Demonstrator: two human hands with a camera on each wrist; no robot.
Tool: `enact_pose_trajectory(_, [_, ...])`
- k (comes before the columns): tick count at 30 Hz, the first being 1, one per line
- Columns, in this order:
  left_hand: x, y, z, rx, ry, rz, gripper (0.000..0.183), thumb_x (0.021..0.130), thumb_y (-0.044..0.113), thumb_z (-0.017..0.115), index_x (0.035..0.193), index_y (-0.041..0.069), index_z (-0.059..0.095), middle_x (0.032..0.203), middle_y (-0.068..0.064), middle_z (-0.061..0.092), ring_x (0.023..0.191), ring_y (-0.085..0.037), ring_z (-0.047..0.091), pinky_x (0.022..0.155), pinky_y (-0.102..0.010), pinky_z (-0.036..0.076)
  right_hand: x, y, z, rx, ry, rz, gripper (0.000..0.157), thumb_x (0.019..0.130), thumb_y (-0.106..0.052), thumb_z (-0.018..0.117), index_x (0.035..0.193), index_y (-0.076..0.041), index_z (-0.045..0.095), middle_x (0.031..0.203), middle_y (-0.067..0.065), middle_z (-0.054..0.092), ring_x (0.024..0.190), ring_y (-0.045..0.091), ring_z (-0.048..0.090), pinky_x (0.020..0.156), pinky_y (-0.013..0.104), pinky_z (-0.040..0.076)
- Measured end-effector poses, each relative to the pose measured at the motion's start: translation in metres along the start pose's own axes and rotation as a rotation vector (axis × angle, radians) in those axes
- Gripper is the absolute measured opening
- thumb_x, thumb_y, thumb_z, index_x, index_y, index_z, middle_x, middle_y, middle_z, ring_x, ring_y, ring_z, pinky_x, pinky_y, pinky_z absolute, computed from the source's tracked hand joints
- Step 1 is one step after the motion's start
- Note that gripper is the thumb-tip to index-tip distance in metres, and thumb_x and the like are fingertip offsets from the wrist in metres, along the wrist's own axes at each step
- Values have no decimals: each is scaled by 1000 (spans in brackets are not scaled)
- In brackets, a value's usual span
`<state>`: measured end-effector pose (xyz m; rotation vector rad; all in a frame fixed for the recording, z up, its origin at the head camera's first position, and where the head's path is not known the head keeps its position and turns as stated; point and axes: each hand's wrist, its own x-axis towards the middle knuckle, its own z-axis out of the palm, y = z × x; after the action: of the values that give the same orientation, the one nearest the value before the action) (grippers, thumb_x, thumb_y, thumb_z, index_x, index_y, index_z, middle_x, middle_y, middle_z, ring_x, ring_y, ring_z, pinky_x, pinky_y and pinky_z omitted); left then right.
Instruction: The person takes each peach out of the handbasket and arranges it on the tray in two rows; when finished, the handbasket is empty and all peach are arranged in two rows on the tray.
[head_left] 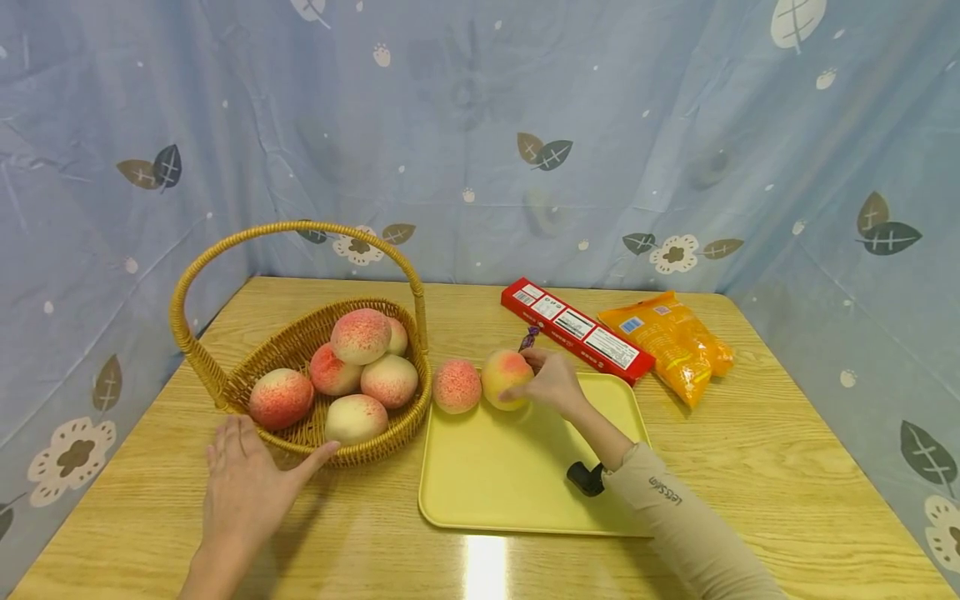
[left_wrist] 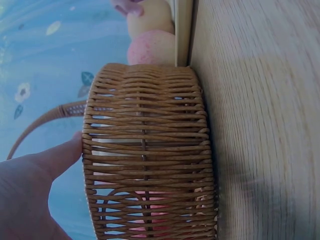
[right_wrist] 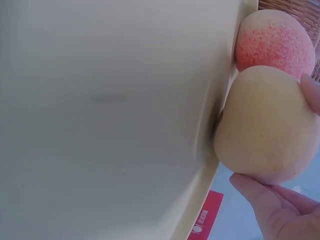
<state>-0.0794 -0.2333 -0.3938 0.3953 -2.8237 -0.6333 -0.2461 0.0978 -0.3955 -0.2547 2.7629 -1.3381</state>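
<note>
The fingers [right_wrist: 257, 195] of the right hand [head_left: 551, 383] hold a yellow-and-red peach [head_left: 495, 375], thumb on the near side and the others on the far side; it sits at the tray's far-left corner, and I cannot tell whether its weight rests there. The right forearm slants in from 4 o'clock across the tray, hand angled toward 10 o'clock. Taking the held peach as the clock's centre, a speckled pink peach [head_left: 457, 387] sits just beside it at 9, and the yellow tray [head_left: 495, 475] spreads from 3 to 6. Farther out at 9 stands the wicker basket [head_left: 378, 450] with six peaches [head_left: 388, 381]. Toward 8, the left hand [head_left: 251, 483] lies back-up against the basket's near rim, thumb spread wide from the extended fingers. A purple wrapped piece [head_left: 529, 337] shows at 1, a red box [head_left: 577, 327] at 2, and an orange bag [head_left: 663, 337] on the counter [head_left: 765, 442] toward 3.
</note>
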Motion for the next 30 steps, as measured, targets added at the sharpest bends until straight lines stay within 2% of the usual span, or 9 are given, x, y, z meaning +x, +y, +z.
enact_pose_trajectory(6, [0, 0, 0, -2, 0, 3, 124, 83, 69, 59, 135, -32, 11, 140, -53, 14, 134, -62, 12, 111, -66, 7, 0, 2, 0, -50, -16, -2, 68, 59, -20, 93, 118, 3, 65, 115, 18, 68, 110, 34, 63, 92, 44, 52])
enact_pose_trajectory(10, [0, 0, 0, -4, -1, 2, 124, 83, 69, 59, 136, -32, 11, 140, -53, 14, 134, -62, 12, 111, -66, 7, 0, 0, 0, -145, -25, -33, 68, 59, -23, 94, 114, 3, 64, 112, 17, 68, 108, 34, 63, 89, 43, 53])
enact_pose_trajectory(14, [0, 0, 0, -1, -4, 2, 124, 83, 69, 59, 135, -33, 11, 140, -53, 14, 134, -62, 13, 111, -67, 7, -1, -4, 2, -226, -41, -39, 74, 57, -25, 94, 114, 2, 56, 109, 17, 65, 103, 35, 61, 85, 45, 53])
enact_pose_trajectory(21, [0, 0, -1, -13, -28, -16, 125, 83, 70, 58, 136, -32, 8, 142, -52, 11, 135, -61, 9, 111, -66, 4, -3, -7, 6, -244, -58, -63, 86, 60, -23, 93, 131, 4, 52, 119, 19, 62, 107, 36, 59, 89, 48, 52])
enact_pose_trajectory(30, [0, -1, 0, -15, -14, -10, 124, 83, 69, 59, 136, -32, 10, 141, -52, 12, 135, -61, 10, 111, -66, 5, -3, -8, 5, -254, -81, -79, 89, 62, -23, 92, 136, 5, 50, 123, 20, 62, 111, 37, 59, 92, 48, 51])
